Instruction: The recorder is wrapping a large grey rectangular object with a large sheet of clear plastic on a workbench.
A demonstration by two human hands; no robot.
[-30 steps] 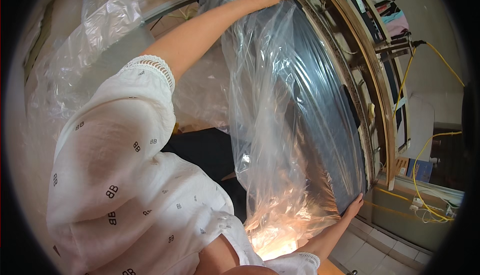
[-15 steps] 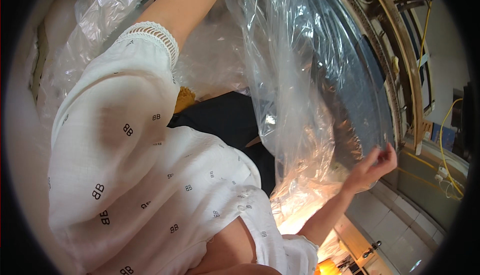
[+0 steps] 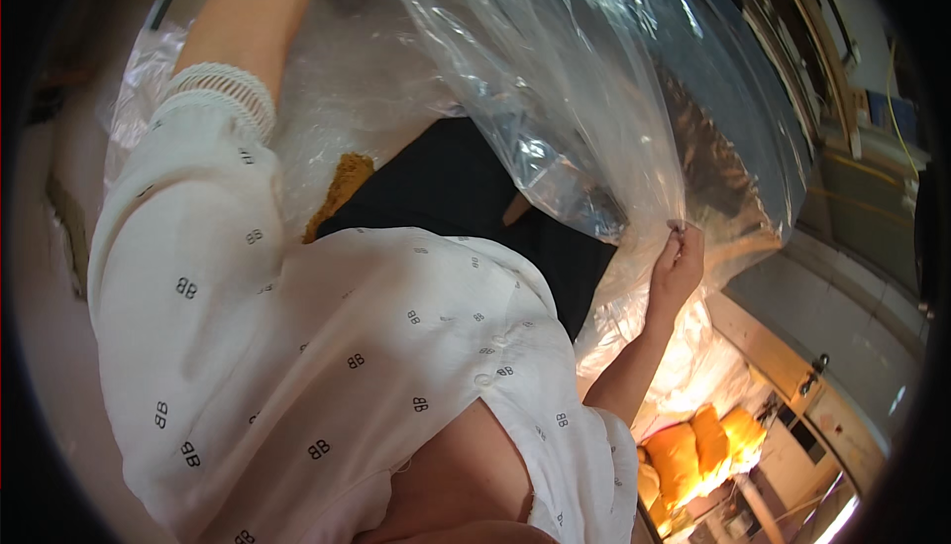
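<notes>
Your right hand [image 3: 676, 267] is raised at the right of the view, fingers closed in a pinch on the edge of a big clear plastic sheet [image 3: 594, 78]. The fingertips [image 3: 680, 231] press together on the film just where it folds. The sheet spreads from that pinch up and across the whole far side, draped over a large dark curved panel [image 3: 738, 163] whose shape is only half readable through the glare and wrinkles.

Your left arm [image 3: 248, 19] reaches up at the far left and runs out of the top of the view, so the left hand itself is cut off; you cannot tell what its fingers are doing. The white patterned shirt [image 3: 327, 376] fills most of the near view and hides what lies below. Between shirt and sheet shows a dark cloth [image 3: 446, 187] and a small brown patch [image 3: 337, 192], too unclear to name. At the near right, orange cushions [image 3: 693, 450] sit in strong light, washed out and hard to make out.
</notes>
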